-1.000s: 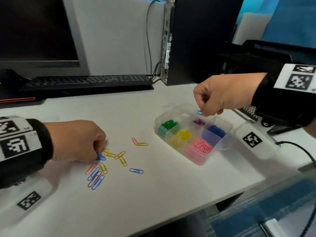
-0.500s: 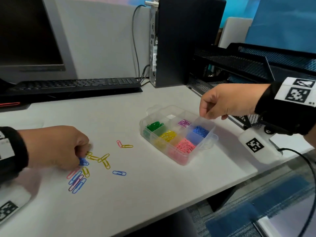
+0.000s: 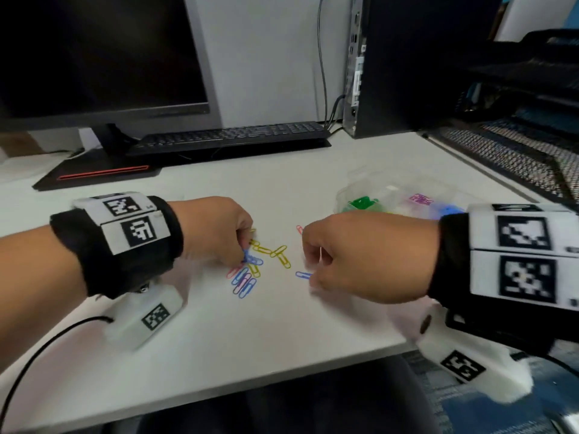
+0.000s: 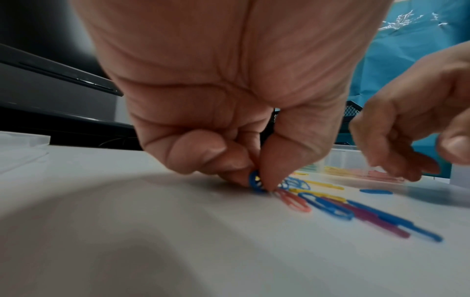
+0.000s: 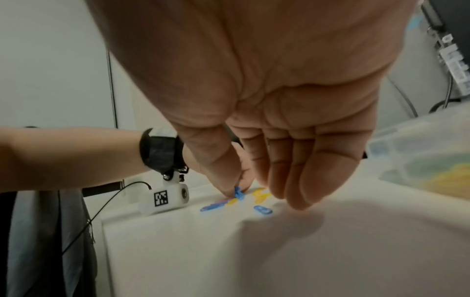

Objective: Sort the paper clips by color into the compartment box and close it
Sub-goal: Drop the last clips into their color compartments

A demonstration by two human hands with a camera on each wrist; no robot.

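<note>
Left hand [image 4: 229, 112] pinching a blue paper clip [image 4: 255, 181] at the edge of the loose clips [image 3: 247, 277] on the table [image 3: 250, 333]; right hand [image 3: 360, 261], fingers loosely extended and holding nothing, just above a lone blue clip [image 3: 303, 275]; compartment box [image 3: 391, 198] open behind it.

On the white counter [image 3: 219, 333] lay blue clips [image 3: 246, 281], yellow clips [image 3: 279, 253] and a pink clip [image 3: 233, 271]. My left grip [image 4: 257, 180] pinched a blue clip [image 4: 255, 181]. My clear box [image 3: 391, 198] showed green, purple and blue. My black wristbands [image 3: 125, 261] carried black-and-white square-patterned tags [image 3: 138, 231].
</note>
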